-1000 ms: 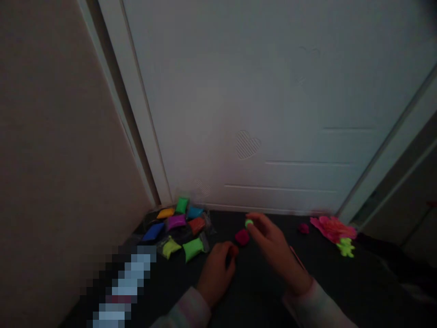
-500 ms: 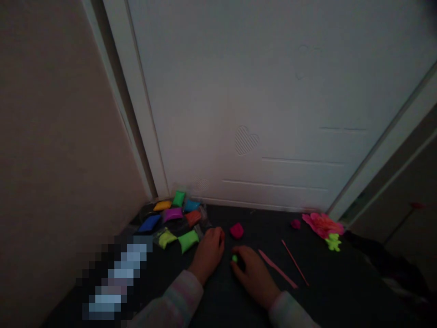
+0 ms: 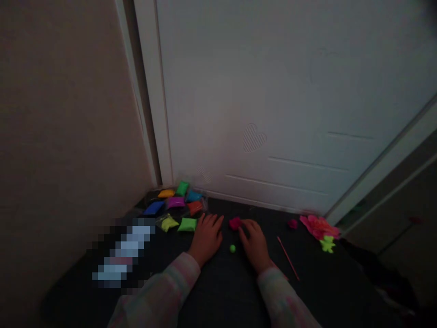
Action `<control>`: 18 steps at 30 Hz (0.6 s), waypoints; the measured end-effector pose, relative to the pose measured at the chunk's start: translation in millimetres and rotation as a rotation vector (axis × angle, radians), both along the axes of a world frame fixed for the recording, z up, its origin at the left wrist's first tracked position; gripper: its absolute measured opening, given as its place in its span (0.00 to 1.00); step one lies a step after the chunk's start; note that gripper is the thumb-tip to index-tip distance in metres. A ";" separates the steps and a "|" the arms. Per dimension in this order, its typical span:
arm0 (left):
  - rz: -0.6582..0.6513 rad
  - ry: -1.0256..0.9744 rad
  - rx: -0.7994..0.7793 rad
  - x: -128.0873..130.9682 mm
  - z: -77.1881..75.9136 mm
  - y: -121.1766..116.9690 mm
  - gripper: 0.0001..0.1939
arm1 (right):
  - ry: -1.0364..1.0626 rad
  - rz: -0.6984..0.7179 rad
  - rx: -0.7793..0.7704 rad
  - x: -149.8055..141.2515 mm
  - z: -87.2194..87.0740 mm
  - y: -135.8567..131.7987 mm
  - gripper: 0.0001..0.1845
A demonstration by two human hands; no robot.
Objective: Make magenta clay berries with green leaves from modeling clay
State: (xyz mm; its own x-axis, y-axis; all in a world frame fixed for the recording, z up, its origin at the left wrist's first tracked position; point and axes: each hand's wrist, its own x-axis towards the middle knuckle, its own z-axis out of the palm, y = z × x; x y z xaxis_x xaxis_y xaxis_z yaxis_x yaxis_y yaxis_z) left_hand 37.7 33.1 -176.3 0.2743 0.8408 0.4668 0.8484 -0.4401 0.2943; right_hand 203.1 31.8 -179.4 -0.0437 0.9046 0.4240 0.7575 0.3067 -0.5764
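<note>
My left hand (image 3: 207, 239) lies on the dark table with its fingers spread, holding nothing, just right of a light-green clay packet (image 3: 187, 224). My right hand (image 3: 254, 246) has its thumb and fingertips on the right edge of a magenta lump of clay (image 3: 234, 223), which rests on the table. A small green clay ball (image 3: 232, 248) sits by itself between my hands. To the right of my right hand lies a thin pink stick tool (image 3: 288, 258). A second pink tool is mostly hidden beneath my right wrist.
Several more clay packets, among them a purple one (image 3: 175, 202) and a blue one (image 3: 153, 208), are grouped at the back left. At the back right are a small magenta piece (image 3: 292, 223), a pink flower (image 3: 319, 227) and a yellow-green figure (image 3: 328, 244). A white door panel (image 3: 211, 114) stands behind.
The green ball has left my right fingers and now rests on the table. My right hand has moved forward to the magenta clay. The left hand's fingers have spread out. The view has shifted slightly.
</note>
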 end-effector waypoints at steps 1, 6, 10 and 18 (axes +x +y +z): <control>0.000 -0.003 0.010 0.0 0.2 -0.1 0.22 | -0.017 0.005 0.004 -1.1 0.0 4.2 0.15; -0.002 -0.022 0.046 -2.3 -1.0 1.0 0.21 | -0.017 0.017 -0.002 -6.7 -1.2 16.1 0.15; -0.022 -0.045 0.086 -3.2 2.0 -1.9 0.21 | 0.106 0.006 0.013 -1.5 0.4 14.4 0.15; -0.320 -0.862 -0.600 23.8 37.1 5.1 0.36 | 0.380 0.095 0.063 -1.3 21.0 -7.0 0.13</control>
State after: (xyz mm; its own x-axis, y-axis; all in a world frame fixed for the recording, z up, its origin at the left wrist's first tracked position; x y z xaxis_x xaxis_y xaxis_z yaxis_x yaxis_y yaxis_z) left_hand 61.5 38.3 -139.2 0.2982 0.9434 0.1453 0.1272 -0.1902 0.9735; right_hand 201.8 24.8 -158.3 0.0451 0.8757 0.4807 0.4602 0.4089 -0.7881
